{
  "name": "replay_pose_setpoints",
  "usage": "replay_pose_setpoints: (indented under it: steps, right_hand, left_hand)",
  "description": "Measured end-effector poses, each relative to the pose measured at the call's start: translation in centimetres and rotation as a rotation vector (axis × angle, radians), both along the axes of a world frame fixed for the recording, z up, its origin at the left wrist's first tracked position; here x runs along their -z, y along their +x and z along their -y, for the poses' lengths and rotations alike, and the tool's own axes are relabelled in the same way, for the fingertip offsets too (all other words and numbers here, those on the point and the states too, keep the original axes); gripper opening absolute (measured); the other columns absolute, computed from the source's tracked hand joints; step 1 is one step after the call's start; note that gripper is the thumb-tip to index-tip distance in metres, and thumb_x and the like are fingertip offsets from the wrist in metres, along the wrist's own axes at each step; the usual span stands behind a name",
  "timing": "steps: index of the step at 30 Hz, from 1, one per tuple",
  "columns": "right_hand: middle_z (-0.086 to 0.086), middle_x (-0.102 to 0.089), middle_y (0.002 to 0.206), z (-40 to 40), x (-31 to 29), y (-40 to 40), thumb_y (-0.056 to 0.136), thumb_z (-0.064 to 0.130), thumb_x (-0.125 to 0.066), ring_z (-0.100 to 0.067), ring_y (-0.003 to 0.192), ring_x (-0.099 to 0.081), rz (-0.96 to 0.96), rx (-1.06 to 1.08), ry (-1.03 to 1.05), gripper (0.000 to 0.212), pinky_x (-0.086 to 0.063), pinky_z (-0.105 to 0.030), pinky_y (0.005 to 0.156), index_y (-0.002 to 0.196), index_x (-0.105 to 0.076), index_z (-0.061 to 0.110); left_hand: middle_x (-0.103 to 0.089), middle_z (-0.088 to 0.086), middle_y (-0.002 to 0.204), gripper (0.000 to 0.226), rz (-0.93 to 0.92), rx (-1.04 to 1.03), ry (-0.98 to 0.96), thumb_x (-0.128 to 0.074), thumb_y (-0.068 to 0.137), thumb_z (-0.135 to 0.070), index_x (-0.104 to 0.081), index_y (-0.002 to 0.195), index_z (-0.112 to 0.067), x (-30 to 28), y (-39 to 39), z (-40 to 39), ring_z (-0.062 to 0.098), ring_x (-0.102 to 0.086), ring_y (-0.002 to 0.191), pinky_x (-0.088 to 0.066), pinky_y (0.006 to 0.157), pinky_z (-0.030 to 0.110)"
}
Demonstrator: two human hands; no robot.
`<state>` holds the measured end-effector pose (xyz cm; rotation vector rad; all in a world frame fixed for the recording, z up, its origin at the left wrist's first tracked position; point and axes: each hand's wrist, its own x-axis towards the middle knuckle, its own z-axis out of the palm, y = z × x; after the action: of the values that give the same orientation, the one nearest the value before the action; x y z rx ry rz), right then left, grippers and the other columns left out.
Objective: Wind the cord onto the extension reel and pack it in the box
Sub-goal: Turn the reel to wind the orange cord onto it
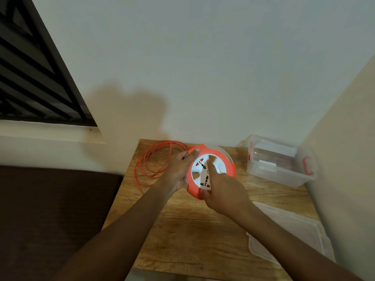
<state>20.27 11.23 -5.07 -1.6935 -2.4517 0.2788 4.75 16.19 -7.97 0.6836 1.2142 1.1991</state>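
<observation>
Reel (211, 171) sits held above the wooden table (182, 230), socket face tilted toward the camera, its lower rim hidden behind the right hand (223, 191). Left hand (178, 171) grips the rim at 9 o'clock, pinching the orange cord (150, 163), which loops loose toward 10 o'clock. Right fingers curl round the rim; forefinger lies on the face. Clear box (284, 165) stands at 3 o'clock, contents indistinct.

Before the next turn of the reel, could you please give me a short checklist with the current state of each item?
1. Left hand grips the reel at its rim: ok.
2. Right hand on the reel's white face, finger near the centre: ok.
3. Cord fully wound: not ok; loose loops lie on the table to the left.
4. Loops free of knots: cannot tell.
5. Box open and within view at right: ok; lid lies apart on the table.
6. Room in the box for the reel: cannot tell; something already lies inside.
</observation>
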Motion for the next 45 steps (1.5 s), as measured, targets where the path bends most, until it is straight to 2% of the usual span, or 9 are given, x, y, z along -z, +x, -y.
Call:
replay_pose_setpoints:
  steps: [4,8,14,16,19,25,33,38,45]
  right_hand:
    - [-0.012,-0.067,0.100,1.1,-0.8,0.7,0.077,0.015,-0.071,-0.029,0.081,-0.066,0.278,-0.287,0.306,0.067,-0.052,-0.037,0.061,0.139,-0.045,0.022]
    - [-0.018,-0.060,0.112,0.3,-1.7,1.6,0.065,0.004,-0.078,-0.032,0.086,-0.063,0.333,-0.460,0.369,0.050,-0.052,-0.038,0.056,0.111,-0.066,0.020]
    - [-0.022,-0.051,0.130,-0.4,-1.7,1.7,0.075,0.007,-0.073,-0.042,0.108,-0.056,0.435,-0.627,0.374,0.043,-0.055,-0.046,0.070,0.114,-0.064,0.024]
    - [-0.022,-0.048,0.134,0.0,-1.7,1.6,0.078,0.010,-0.070,-0.043,0.110,-0.054,0.451,-0.634,0.363,0.044,-0.055,-0.049,0.075,0.117,-0.061,0.026]
    - [-0.024,-0.044,0.138,0.9,-1.4,1.4,0.079,0.013,-0.070,-0.046,0.111,-0.053,0.463,-0.577,0.350,0.046,-0.055,-0.048,0.072,0.121,-0.056,0.028]
    - [-0.026,-0.046,0.136,2.7,-1.1,-0.5,0.074,0.026,-0.077,-0.040,0.092,-0.059,0.476,-0.370,0.320,0.068,-0.052,-0.042,0.064,0.133,-0.044,0.022]
    - [-0.025,-0.053,0.125,3.7,-1.9,-0.9,0.080,0.024,-0.071,-0.031,0.066,-0.063,0.420,-0.300,0.217,0.074,-0.036,-0.031,0.051,0.143,-0.033,0.027]
    - [-0.020,-0.049,0.133,3.2,-2.6,-0.2,0.078,0.027,-0.076,-0.032,0.070,-0.066,0.389,-0.413,0.226,0.065,-0.049,-0.034,0.052,0.134,-0.044,0.032]
    - [-0.021,-0.044,0.141,2.6,-2.7,-0.2,0.078,0.004,-0.071,-0.034,0.080,-0.067,0.404,-0.713,0.275,0.047,-0.055,-0.040,0.057,0.118,-0.062,0.027]
  left_hand:
    - [-0.071,0.022,0.096,0.034,-0.045,0.052,0.003,-0.069,0.101,-0.034,-0.073,0.105,0.000,-0.6,-1.0,0.1,0.028,-0.069,0.076,-0.058,0.064,0.032]
    - [-0.066,0.021,0.093,0.033,-0.076,0.101,0.050,-0.066,0.103,-0.032,-0.070,0.106,0.000,-1.0,-1.4,0.5,0.023,-0.064,0.067,-0.056,0.056,0.028]
    - [-0.065,0.012,0.075,0.029,-0.113,0.144,0.083,-0.072,0.100,-0.027,-0.073,0.076,-0.010,-1.1,-0.6,1.9,0.019,-0.066,0.059,-0.056,0.054,0.026]
    - [-0.057,0.019,0.089,0.032,-0.118,0.145,0.085,-0.072,0.099,-0.028,-0.069,0.092,0.003,-1.2,-0.5,2.4,0.031,-0.057,0.075,-0.052,0.065,0.035]
    - [-0.048,0.018,0.098,0.028,-0.104,0.118,0.079,-0.073,0.099,-0.030,-0.062,0.104,-0.005,-1.0,-1.0,3.1,0.034,-0.044,0.080,-0.045,0.062,0.034]
    - [-0.061,0.023,0.104,0.052,-0.065,0.089,0.066,-0.070,0.101,-0.033,-0.063,0.113,0.017,-1.1,-1.8,4.1,0.035,-0.061,0.089,-0.056,0.065,0.033]
    - [-0.068,0.033,0.111,0.054,-0.089,0.080,0.061,-0.068,0.101,-0.032,-0.061,0.124,0.016,-1.2,-2.0,5.5,0.038,-0.069,0.089,-0.062,0.066,0.037]
    - [-0.074,0.025,0.106,0.047,-0.082,0.080,0.055,-0.065,0.103,-0.033,-0.066,0.123,0.009,-1.5,-2.8,5.8,0.031,-0.075,0.083,-0.064,0.066,0.037]
    - [-0.079,0.011,0.090,0.025,-0.040,0.071,0.061,-0.066,0.103,-0.030,-0.075,0.101,-0.007,-2.0,-3.2,5.5,0.020,-0.076,0.070,-0.064,0.058,0.030]
